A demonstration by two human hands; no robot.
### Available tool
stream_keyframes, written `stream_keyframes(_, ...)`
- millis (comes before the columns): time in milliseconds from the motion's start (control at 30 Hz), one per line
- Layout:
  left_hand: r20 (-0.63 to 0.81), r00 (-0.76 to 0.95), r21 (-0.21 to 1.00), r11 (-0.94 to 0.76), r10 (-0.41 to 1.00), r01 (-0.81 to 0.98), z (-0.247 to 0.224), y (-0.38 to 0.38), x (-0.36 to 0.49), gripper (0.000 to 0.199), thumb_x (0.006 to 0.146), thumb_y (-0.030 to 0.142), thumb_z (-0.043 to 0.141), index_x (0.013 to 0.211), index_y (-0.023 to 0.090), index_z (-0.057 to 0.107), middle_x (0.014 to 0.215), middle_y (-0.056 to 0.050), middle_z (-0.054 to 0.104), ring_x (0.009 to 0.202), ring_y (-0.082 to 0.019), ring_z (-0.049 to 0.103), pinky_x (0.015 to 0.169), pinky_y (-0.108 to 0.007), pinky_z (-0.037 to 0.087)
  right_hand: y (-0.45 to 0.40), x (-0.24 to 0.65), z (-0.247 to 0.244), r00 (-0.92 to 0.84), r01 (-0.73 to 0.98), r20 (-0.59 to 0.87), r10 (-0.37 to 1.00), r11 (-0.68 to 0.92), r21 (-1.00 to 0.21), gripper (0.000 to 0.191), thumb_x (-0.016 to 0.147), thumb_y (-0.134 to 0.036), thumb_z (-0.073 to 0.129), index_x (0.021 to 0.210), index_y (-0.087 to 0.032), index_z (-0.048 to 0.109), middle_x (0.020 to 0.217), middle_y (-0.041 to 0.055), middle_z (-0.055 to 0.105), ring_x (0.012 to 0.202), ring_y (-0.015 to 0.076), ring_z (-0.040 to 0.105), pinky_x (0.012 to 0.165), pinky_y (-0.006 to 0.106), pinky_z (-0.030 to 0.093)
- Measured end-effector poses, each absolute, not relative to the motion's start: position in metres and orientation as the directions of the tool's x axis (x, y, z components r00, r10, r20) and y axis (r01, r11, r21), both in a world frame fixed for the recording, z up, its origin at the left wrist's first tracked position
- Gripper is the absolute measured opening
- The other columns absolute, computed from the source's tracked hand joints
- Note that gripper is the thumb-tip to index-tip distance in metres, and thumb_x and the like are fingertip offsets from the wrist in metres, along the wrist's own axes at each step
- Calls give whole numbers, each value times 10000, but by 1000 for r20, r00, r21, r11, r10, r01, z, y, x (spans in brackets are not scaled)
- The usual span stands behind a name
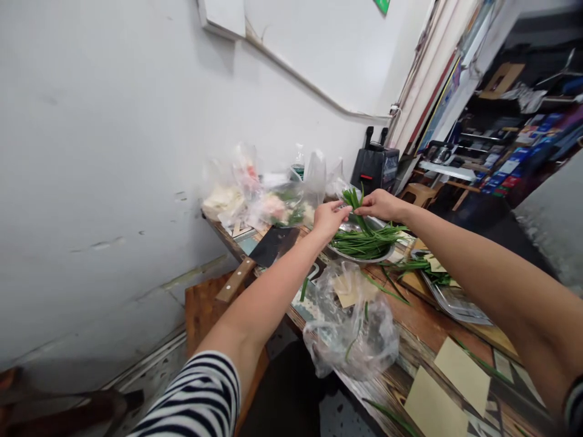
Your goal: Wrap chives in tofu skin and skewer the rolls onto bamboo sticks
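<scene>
Both of my hands meet over a metal bowl [364,260] of long green chives [362,243]. A small bunch of chives [353,197] stands up between them, its tips pointing up and away. My right hand [381,205] pinches this bunch from the right. From the left, my left hand [331,218] has its fingers closed against the same bunch. Below the bowl lies a crumpled clear plastic bag [350,328] with a tan paper piece and a few green strands. A cleaver [273,247] with a wooden handle rests left of my left forearm, its handle over the table edge.
Plastic bags of vegetables [268,203] and a bottle [298,164] stand along the wall. Behind the bowl is a black box-shaped device [376,167]. To the right sits a metal tray [455,303] with more greens. Tan paper sheets [462,370] lie near the front.
</scene>
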State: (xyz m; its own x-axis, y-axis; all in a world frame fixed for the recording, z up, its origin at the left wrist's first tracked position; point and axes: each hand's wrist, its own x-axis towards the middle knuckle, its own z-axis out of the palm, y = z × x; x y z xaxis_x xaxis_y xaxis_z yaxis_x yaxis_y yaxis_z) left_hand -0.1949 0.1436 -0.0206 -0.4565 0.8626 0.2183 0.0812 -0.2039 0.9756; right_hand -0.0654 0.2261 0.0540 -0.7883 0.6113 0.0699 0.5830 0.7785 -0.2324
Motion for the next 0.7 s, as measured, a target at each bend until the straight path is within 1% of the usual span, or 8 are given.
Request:
stream_keyframes(67, 171, -430, 961, -247, 886, -126, -20, 151, -190, 66, 763, 163, 688, 744, 100, 691, 578, 11, 631, 489, -68, 553, 548, -186, 431, 225, -62, 53, -789, 576, 43, 613, 762, -297, 336, 690, -451, 586, 518, -163, 571, 416, -57, 393, 458, 70, 309, 485, 244, 248)
stream_keyframes(133, 146, -426, 947, -250, 893, -200, -19, 155, -186, 181, 761, 148, 681, 592, 109, 629, 518, 25, 589, 456, -52, 517, 516, -173, 408, 223, -60, 52, -773, 586, 42, 633, 738, -335, 331, 676, -440, 604, 502, -163, 555, 411, -61, 377, 454, 64, 295, 480, 243, 233)
stream_keyframes(200, 126, -436, 950, -235, 891, -206, -19, 156, -184, 234, 784, 149, 653, 558, 116, 600, 507, 20, 586, 459, -53, 523, 515, -170, 411, 223, -58, 49, -732, 600, 72, 677, 691, -403, 342, 665, -451, 627, 502, -162, 550, 413, -63, 373, 453, 60, 291, 474, 241, 224)
stream_keyframes(300, 99, -433, 962, -197, 896, -188, -20, 159, -185, 244, 810, 145, 615, 568, 116, 599, 531, 4, 608, 476, -58, 545, 524, -170, 422, 224, -57, 40, -673, 596, 93, 734, 612, -520, 374, 649, -489, 659, 511, -157, 554, 415, -62, 385, 446, 57, 293, 460, 239, 221)
stream_keyframes(467, 36, -489, 991, -95, 871, -97, -31, 171, -188, 261, 796, 140, 599, 536, 128, 588, 504, -3, 586, 456, -74, 516, 508, -189, 405, 226, -55, 29, -519, 630, 166, 838, 507, -588, 357, 661, -445, 683, 503, -152, 556, 397, -54, 400, 429, 64, 321, 449, 241, 246)
stream_keyframes(567, 1, -486, 1000, -11, 874, -17, -43, 179, -187, 229, 742, 122, 642, 518, 145, 607, 514, -33, 597, 599, -147, 603, 591, -229, 451, 226, -55, 42, -438, 648, 274, 856, 512, -564, 328, 681, -395, 689, 500, -154, 559, 398, -41, 416, 434, 77, 338, 451, 249, 262)
stream_keyframes(633, -11, -462, 999, 28, 887, 31, -51, 181, -184, 211, 708, 92, 668, 511, 149, 617, 575, -77, 629, 814, -230, 650, 714, -279, 479, 224, -55, 63, -402, 631, 394, 826, 562, -535, 301, 709, -363, 674, 518, -155, 569, 418, -33, 434, 448, 82, 347, 458, 252, 273)
stream_keyframes(700, -2, -414, 998, 28, 910, 58, -55, 179, -180, 203, 706, 63, 665, 523, 139, 623, 677, -130, 659, 1039, -303, 608, 855, -342, 458, 220, -55, 91, -362, 607, 528, 768, 624, -492, 276, 744, -340, 649, 554, -151, 583, 446, -26, 450, 468, 83, 358, 475, 254, 289)
